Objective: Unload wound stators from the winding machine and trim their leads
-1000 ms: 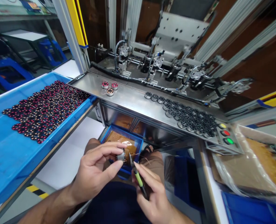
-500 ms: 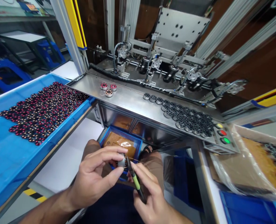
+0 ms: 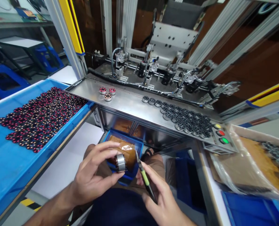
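My left hand [image 3: 94, 175] is closed on a small round wound stator [image 3: 120, 162], pinched between thumb and fingers above my lap. Just to its right, my right hand [image 3: 159, 196] grips a slim cutter with a green and black handle [image 3: 144, 179]; its tip points up, a little apart from the stator. Below both hands sits a small blue bin [image 3: 127, 147] holding brown scrap.
A big blue tray [image 3: 5, 163] of red wound stators lies at the left. The steel shelf [image 3: 130, 105] carries three wound stators [image 3: 107, 93], several bare black cores [image 3: 186, 117] and coloured buttons [image 3: 220, 132]. A machine stands behind; a plastic-lined box [image 3: 254, 160] is at right.
The cutter tip has come away from the stator and moved right. My left hand has turned the stator, showing its metal side. The view has shifted slightly.
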Available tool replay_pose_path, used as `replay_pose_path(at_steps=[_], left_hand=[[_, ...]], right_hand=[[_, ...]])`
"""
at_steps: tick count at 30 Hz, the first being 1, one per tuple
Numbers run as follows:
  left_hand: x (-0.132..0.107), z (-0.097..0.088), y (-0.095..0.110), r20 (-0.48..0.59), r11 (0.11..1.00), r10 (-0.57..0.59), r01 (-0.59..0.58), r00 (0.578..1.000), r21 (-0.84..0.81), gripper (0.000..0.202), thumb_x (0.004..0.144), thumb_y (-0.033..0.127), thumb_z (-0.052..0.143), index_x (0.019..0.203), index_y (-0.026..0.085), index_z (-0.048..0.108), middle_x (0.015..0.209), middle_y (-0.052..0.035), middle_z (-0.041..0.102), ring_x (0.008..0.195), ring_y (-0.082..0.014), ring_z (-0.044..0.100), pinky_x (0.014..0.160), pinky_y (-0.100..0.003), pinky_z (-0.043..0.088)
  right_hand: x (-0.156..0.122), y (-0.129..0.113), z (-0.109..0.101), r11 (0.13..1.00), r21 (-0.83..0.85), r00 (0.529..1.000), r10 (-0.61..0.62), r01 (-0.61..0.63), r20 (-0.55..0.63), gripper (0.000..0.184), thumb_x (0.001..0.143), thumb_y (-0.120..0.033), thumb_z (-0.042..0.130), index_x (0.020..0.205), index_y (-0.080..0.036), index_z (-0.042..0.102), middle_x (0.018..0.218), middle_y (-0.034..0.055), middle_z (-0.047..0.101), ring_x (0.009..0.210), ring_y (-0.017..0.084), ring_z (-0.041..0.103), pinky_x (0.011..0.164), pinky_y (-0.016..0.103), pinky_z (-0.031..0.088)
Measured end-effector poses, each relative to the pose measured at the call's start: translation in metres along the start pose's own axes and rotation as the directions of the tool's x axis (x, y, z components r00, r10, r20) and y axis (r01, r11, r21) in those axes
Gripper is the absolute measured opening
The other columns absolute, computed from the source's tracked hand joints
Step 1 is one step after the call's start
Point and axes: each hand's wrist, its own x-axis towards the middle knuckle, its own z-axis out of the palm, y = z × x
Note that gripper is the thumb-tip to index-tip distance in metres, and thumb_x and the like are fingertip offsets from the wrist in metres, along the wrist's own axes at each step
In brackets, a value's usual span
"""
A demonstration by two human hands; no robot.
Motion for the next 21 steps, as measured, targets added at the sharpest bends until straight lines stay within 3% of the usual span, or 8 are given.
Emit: replay_pose_path(at_steps=[6,11,16,21], left_hand=[[0.009,-0.001,0.006,0.093,0.965,0.127,-0.145,0.988,0.22,0.045,0.077,0.004,0.073,0.119,0.016,0.06,0.122,-0.0103,0.063,0.111,-0.018,0.065,0.099,-0.028,0.055],[0.009,-0.001,0.011,0.094,0.909,0.151,-0.175,0.984,0.379,0.037,0.081,0.011,0.071,0.115,0.021,0.063,0.113,-0.0055,0.071,0.102,-0.0161,0.071,0.093,-0.021,0.057],[0.007,-0.004,0.01,0.124,0.912,0.168,-0.201,0.978,0.356,0.046,0.08,0.008,0.07,0.123,0.022,0.061,0.114,-0.0065,0.072,0.098,-0.0158,0.073,0.095,-0.021,0.056],[0.01,-0.005,0.012,0.098,0.955,0.191,-0.208,0.977,0.211,0.056,0.078,-0.001,0.068,0.13,0.017,0.054,0.115,-0.0104,0.073,0.109,-0.019,0.07,0.098,-0.029,0.057]], right_hand=[[-0.017,-0.017,-0.01,0.984,0.167,0.994,0.046,-0.063,0.103,0.071,0.073,-0.01,0.058,0.142,-0.025,0.051,0.108,0.0096,0.07,0.094,0.02,0.07,0.091,0.033,0.056],[-0.021,-0.024,-0.013,0.957,0.284,0.976,-0.013,-0.05,0.216,0.066,0.083,-0.019,0.057,0.147,-0.025,0.044,0.112,0.012,0.068,0.096,0.021,0.07,0.089,0.036,0.056],[-0.02,-0.023,-0.011,0.91,0.412,0.956,-0.074,-0.051,0.282,0.06,0.09,-0.035,0.059,0.147,-0.028,0.043,0.114,0.0132,0.067,0.1,0.023,0.069,0.09,0.039,0.055],[-0.018,-0.028,-0.01,0.896,0.432,0.955,-0.033,-0.104,0.296,0.059,0.09,-0.041,0.061,0.146,-0.032,0.044,0.114,0.0131,0.067,0.099,0.024,0.069,0.089,0.04,0.055]])
